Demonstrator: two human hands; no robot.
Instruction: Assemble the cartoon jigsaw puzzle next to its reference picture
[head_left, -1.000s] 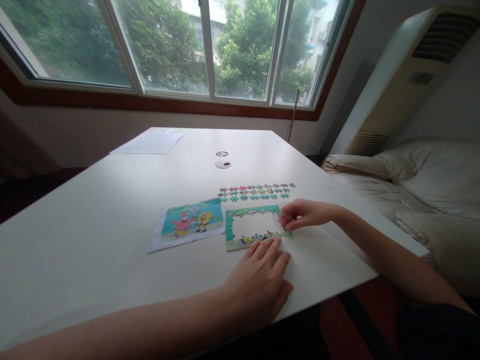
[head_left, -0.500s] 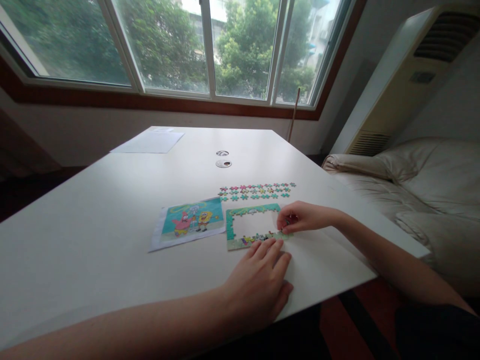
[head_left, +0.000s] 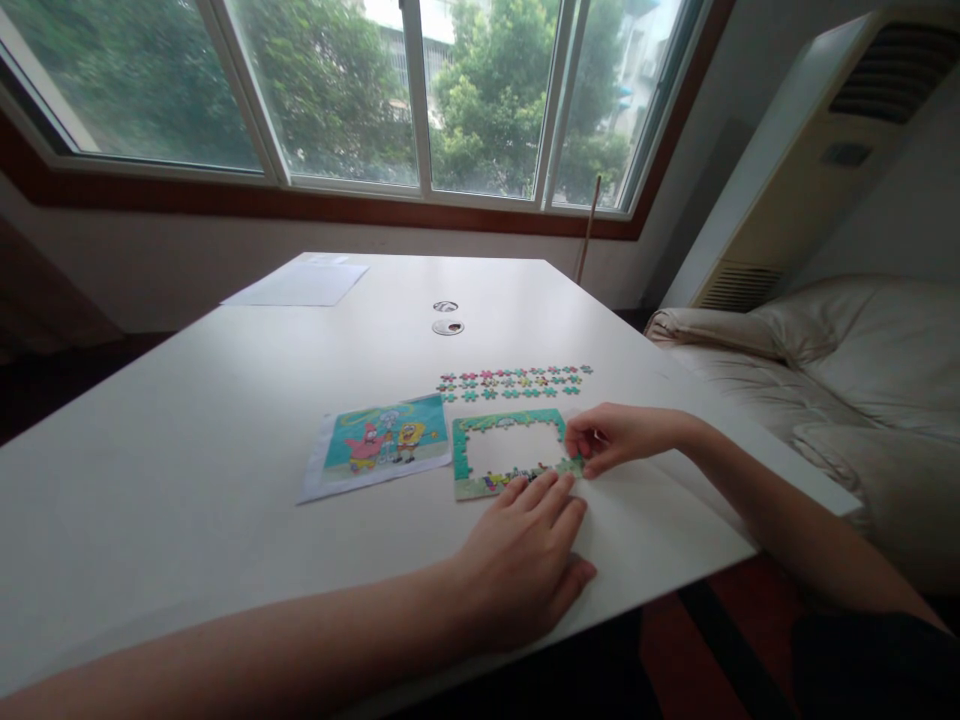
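A jigsaw frame [head_left: 471, 487] with only its green border assembled lies on the white table [head_left: 187, 420]. My left hand [head_left: 529, 555] rests flat on the table, fingers stretched out, fingertips touching the frame's near edge. My right hand [head_left: 611, 437] sits at the frame's right edge with fingers curled against the border; I cannot make out a piece in them. Several loose puzzle pieces [head_left: 514, 381] lie in rows just beyond the frame. A cartoon reference picture [head_left: 379, 445] lies to the frame's left.
A sheet of paper [head_left: 296, 284] lies at the table's far left. Two round cable-hole caps [head_left: 447, 317] sit mid-table. A window runs along the back wall. A cream sofa [head_left: 847, 370] and a standing air conditioner [head_left: 802, 160] are to the right, past the table edge.
My right hand has shifted slightly right, off the frame's inner corner to its outer right edge. My left hand has edged a little right along the frame's near side.
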